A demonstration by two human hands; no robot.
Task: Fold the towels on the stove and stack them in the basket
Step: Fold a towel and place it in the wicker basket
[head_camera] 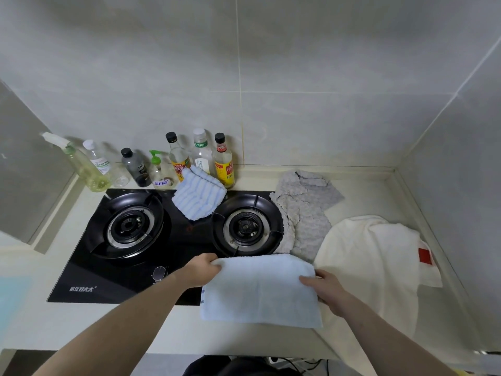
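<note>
At the stove's front edge, the pale blue towel (260, 290) is gripped by left hand (202, 272) and right hand (325, 289) (fold could skew if corners slip).

1. Folded towel (260, 291): plain pale blue.
2. Striped towel (199, 198): blue and white stripes.
3. Textured towel (303, 210): grey, waffle pattern.
4. Large towel (371, 267): cream, with red tag (425, 256).
5. Stove (130, 267): glossy black, white lettering.
6. Bench (189, 329): cream.
7. Wall tiles (311, 118): pale grey.

Soft even overhead light; faint shadows; strong fisheye bending at edges; slight blur
</note>
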